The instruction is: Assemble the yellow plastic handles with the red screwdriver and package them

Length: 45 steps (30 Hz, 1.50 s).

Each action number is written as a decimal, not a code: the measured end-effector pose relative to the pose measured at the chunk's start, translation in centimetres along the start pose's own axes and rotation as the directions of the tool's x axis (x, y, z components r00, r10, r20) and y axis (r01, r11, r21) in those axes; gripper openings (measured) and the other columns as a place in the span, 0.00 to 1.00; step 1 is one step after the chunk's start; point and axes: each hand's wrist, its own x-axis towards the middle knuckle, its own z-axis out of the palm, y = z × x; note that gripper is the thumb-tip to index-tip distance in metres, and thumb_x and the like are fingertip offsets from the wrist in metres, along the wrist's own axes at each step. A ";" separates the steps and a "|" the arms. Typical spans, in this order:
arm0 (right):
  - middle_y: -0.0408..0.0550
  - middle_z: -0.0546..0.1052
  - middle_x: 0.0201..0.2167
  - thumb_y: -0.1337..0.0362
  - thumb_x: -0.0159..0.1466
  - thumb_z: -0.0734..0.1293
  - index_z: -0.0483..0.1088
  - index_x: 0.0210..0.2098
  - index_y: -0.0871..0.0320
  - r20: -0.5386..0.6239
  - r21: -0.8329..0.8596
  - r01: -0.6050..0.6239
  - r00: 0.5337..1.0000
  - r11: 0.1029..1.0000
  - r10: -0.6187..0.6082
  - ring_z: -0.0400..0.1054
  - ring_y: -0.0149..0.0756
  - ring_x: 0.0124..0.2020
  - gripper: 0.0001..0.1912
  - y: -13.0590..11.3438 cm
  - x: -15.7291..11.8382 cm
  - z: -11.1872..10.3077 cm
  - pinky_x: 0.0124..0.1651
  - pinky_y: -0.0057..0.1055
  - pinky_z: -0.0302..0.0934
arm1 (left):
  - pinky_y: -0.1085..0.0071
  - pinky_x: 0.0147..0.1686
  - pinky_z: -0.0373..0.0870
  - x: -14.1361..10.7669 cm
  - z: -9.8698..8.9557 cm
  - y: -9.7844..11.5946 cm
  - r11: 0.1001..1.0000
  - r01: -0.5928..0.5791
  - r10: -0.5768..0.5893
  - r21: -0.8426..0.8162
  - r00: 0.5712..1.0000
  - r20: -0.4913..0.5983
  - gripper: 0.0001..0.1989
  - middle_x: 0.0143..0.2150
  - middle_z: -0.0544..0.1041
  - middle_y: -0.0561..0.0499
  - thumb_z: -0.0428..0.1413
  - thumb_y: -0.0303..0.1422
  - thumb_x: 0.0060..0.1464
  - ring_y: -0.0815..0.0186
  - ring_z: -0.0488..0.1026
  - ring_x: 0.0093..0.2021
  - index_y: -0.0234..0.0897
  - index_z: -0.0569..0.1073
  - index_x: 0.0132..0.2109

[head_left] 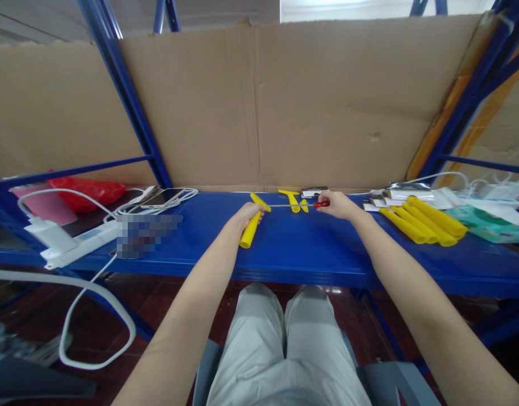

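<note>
In the head view, my left hand (251, 213) is wrapped round a yellow T-shaped piece (249, 232), whose tube points toward the front edge of the blue table (191, 225). My right hand (334, 204) holds the red handle of a screwdriver (322, 204). The thin metal shaft runs left to the head of the yellow piece; whether the tip touches it is too small to tell. Behind the shaft lies another yellow T-shaped piece (292, 198), with a small yellow part (304, 206) beside it.
Several yellow tubes (424, 221) lie at the right beside a green packet (489, 224). A white power strip (84, 245), cables and a red bag (90, 192) are at the left. A cardboard panel (259, 107) stands behind the table.
</note>
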 end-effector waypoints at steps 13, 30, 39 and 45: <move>0.49 0.77 0.31 0.65 0.54 0.66 0.69 0.31 0.57 0.012 -0.112 -0.002 1.000 0.994 0.004 0.67 0.36 0.30 0.04 -0.1 0.0 0.1 0.33 0.28 0.55 | 0.74 0.17 0.57 -0.1 0.2 0.0 0.998 -0.032 0.034 0.062 0.999 -0.019 0.06 0.17 0.64 0.55 0.53 0.20 0.51 0.72 0.60 0.15 0.32 0.69 0.29; 0.53 0.79 0.33 0.66 0.56 0.63 0.70 0.38 0.58 0.036 -0.379 -0.025 0.998 0.925 0.042 0.70 0.43 0.35 0.11 -1.7 -0.3 -0.4 0.36 0.31 0.50 | 0.75 0.17 0.59 -0.3 0.5 -0.1 0.954 -0.183 0.172 0.239 0.983 0.064 0.08 0.15 0.65 0.56 0.54 0.18 0.47 0.73 0.61 0.14 0.33 0.68 0.26; 0.54 0.79 0.38 0.64 0.58 0.61 0.74 0.40 0.58 0.115 -0.365 -0.004 0.992 0.931 0.050 0.71 0.46 0.42 0.14 -1.8 -0.5 -0.4 0.44 0.36 0.52 | 0.74 0.20 0.61 -0.7 0.6 -0.1 0.908 -0.223 0.210 0.354 0.975 0.074 0.08 0.16 0.66 0.57 0.53 0.19 0.48 0.73 0.62 0.15 0.33 0.67 0.26; 0.54 0.79 0.38 0.65 0.56 0.61 0.74 0.36 0.59 0.111 -0.401 0.001 0.993 0.916 0.048 0.70 0.45 0.42 0.12 -2.1 -0.4 -0.3 0.43 0.36 0.51 | 0.74 0.21 0.63 -0.8 0.6 0.0 0.887 -0.230 0.219 0.400 0.973 0.075 0.06 0.16 0.66 0.57 0.52 0.19 0.48 0.73 0.63 0.15 0.32 0.68 0.27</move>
